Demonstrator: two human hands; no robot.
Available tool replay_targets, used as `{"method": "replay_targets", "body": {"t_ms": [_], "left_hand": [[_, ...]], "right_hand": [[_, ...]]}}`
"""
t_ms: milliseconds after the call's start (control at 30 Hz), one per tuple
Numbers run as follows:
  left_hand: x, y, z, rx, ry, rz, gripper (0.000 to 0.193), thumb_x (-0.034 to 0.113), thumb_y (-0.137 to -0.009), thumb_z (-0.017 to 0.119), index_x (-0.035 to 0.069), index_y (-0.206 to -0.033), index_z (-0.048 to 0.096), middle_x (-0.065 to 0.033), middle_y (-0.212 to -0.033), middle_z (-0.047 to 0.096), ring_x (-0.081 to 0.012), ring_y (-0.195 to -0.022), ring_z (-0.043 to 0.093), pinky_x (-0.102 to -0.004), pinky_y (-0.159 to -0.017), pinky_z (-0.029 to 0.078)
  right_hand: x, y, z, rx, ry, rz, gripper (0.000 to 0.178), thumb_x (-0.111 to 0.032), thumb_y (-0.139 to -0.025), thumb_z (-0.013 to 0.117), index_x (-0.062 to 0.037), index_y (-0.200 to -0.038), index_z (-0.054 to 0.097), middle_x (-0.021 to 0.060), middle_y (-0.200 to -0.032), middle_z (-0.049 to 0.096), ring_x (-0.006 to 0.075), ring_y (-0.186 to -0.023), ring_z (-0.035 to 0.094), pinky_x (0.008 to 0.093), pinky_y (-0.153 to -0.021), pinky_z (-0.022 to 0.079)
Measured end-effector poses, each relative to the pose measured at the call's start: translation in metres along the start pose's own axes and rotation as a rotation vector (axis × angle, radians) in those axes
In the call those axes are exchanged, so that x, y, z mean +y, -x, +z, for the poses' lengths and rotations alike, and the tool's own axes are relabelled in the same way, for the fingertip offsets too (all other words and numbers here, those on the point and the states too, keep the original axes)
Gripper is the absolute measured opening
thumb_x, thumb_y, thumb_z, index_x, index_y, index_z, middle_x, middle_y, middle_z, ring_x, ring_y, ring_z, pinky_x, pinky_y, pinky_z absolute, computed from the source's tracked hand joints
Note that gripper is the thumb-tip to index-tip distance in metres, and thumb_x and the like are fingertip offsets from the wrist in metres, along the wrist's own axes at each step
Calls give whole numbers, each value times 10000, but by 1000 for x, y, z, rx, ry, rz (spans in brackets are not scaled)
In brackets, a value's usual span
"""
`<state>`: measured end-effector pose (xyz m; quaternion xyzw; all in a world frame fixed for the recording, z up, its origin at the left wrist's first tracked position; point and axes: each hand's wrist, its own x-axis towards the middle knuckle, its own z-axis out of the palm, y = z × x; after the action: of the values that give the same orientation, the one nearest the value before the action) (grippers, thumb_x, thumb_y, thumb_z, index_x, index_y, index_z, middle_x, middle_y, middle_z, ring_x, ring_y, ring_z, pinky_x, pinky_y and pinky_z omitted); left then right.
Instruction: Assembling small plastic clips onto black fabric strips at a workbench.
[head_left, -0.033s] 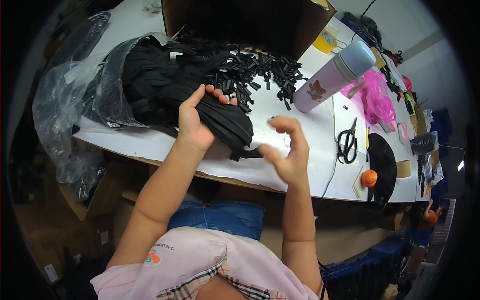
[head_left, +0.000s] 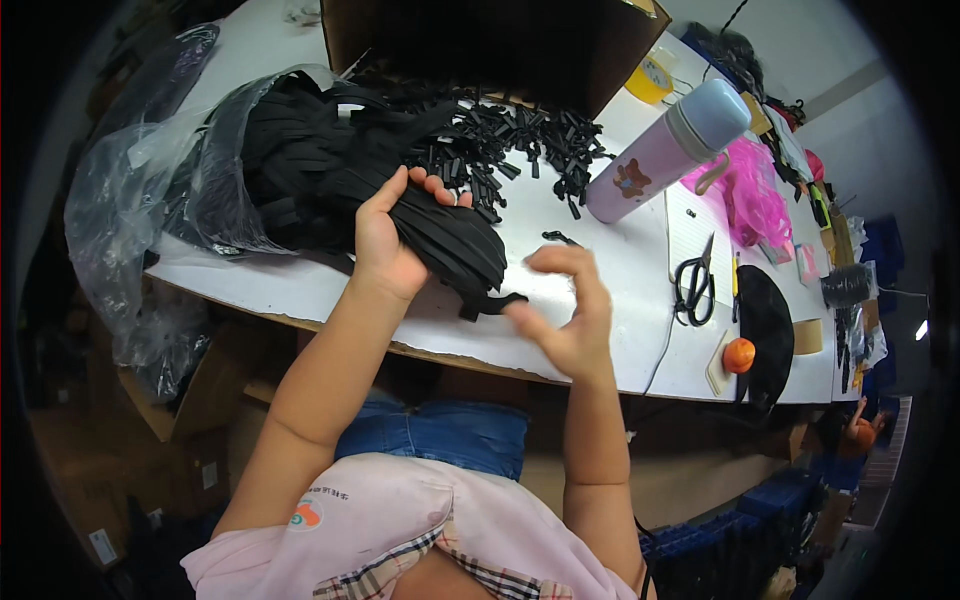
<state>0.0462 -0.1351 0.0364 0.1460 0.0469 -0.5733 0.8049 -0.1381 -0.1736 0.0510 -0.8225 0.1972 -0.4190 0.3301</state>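
Holds a thick bundle of black strips (head_left: 455, 240) in the left hand (head_left: 385, 250), grasped near the front edge of the white table (head_left: 625, 300). Has the right hand (head_left: 582, 330) unclenched and half-curled, with thumb and fingers parted, beside a loose strip end; cannot tell whether touching it. To the left, has more strips in a clear plastic bag (head_left: 205, 190). Beyond the bundle, has small black pieces (head_left: 575, 170) scattered before a cardboard box (head_left: 622, 60). Farther right, has a lilac bottle (head_left: 650, 165), black scissors (head_left: 701, 265) and a round orange object (head_left: 739, 356).
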Motion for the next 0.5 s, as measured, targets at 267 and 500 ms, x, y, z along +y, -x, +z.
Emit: {"method": "replay_targets", "body": {"t_ms": [267,500], "left_hand": [[3,-5,-4,-72,66,-42,170,193,-879,393,68,-791,468,-58,-665,486,-182,-617,486,-367,-825,408],[2,-5,-16,-118,31,-54,150,189,-875,409,76,-795,466,-18,-647,439,-132,-562,426,-324,-730,413]], "right_hand": [[-24,8,-4,-338,-130,118,138,-115,-711,634,-6,-700,550,78,-581,511,181,-512,468,288,-512,355],[-42,-15,-28,71,-1050,97,240,-187,-755,574,50,-714,567,177,-669,574,226,-590,540,316,-543,425]]}}
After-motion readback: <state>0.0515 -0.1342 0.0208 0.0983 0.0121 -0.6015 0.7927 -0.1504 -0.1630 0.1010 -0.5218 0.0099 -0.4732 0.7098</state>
